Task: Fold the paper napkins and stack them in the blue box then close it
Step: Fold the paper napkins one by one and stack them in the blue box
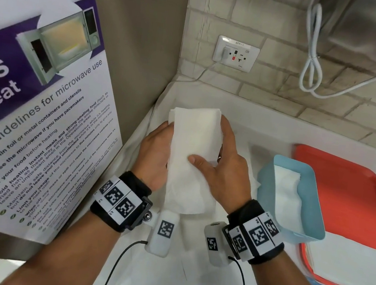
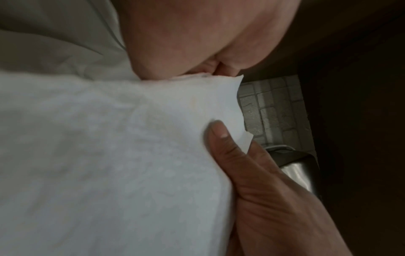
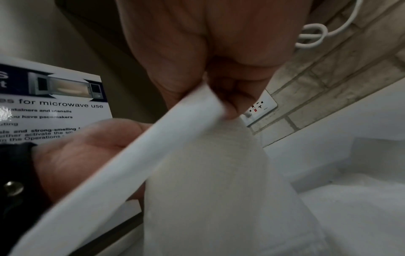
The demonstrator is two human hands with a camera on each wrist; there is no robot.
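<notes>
Both hands holding a folded napkin above the counter

The left hand [image 1: 156, 155] and right hand [image 1: 224, 168] are gripping the napkin [image 1: 192, 157]; the blue box [image 1: 294, 199], holding napkins, is sitting right on the red tray [image 1: 355, 188].

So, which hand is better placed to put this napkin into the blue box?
Probably the right hand: it grips the napkin, and the blue box stands open on its side.

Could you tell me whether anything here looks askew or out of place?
Little stands out. The white paper napkin inside the light blue plastic box lies rumpled rather than flat. Both hands, left and right, hold a long folded white napkin in mid-air.
</notes>
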